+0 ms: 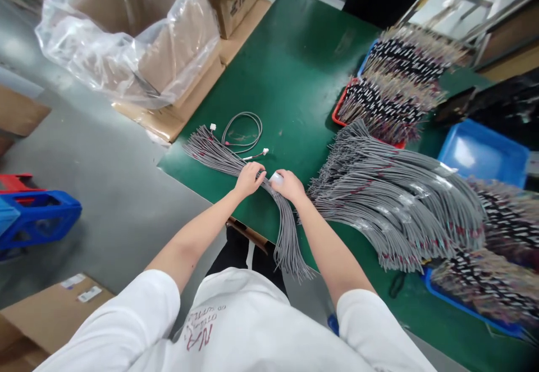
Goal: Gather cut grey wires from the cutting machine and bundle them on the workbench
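A long bundle of thin grey cables (290, 232) lies across the near edge of the green table, its lower end hanging over the side. My left hand (250, 179) is closed on the middle of this bundle, fingers curled over it. Just to the right, my right hand (289, 186) pinches a small whitish, shiny piece (276, 178) against the cables; it looks like a roll of clear tape, though the fingers partly cover it. Beyond the bundle, a single looped grey cable (261, 131) with white connectors rests on the table.
Several taped grey cable bundles (391, 192) are piled on the right. Red (336, 115) and blue (429, 288) trays hold dark-and-white wire pieces, near a blue bin (484, 147). A plastic-lined carton (168, 74) stands at the left table edge. Blue crates (46, 215) sit on the floor.
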### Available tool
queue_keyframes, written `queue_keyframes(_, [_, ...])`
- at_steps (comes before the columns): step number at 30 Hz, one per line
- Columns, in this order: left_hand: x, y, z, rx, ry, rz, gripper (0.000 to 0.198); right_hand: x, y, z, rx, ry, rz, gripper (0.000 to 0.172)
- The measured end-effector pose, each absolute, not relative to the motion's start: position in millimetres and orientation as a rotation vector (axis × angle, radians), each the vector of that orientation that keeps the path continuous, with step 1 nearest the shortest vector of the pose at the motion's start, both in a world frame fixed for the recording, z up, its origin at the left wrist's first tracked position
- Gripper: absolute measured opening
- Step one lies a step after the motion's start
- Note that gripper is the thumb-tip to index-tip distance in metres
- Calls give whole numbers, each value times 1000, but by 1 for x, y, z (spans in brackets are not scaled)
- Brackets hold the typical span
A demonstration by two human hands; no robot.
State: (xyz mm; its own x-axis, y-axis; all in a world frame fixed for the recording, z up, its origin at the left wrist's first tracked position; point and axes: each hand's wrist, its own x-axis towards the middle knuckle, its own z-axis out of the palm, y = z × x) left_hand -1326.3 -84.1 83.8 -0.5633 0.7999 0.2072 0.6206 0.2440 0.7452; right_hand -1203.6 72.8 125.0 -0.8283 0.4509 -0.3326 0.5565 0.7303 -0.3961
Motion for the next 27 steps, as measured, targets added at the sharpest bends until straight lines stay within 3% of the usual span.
queue_keyframes(6, [-1317,-82,80,1486,2332,1059,24,-1194,60,114,903,2838,-705,52])
queue_keyframes(14, [-1333,-81,75,1824,2204,777,41,-1181,42,99,1112,2774,-859,79])
queue_keyframes(17, [-1351,-72,78,2018,2039,650,44,-1171,19,104,1321,2702,-725,91])
queue_keyframes(21, [-1367,-62,78,2204,1832,500,41,-1168,1,111,1399,2498,-463,68])
queue_keyframes(24, [-1371,-62,75,2271,1749,444,41,-1174,6,114,1343,2384,-480,49])
queue_keyframes(27, [-1367,-71,72,2279,1727,448,43,-1180,9,119,1269,2407,-484,40])
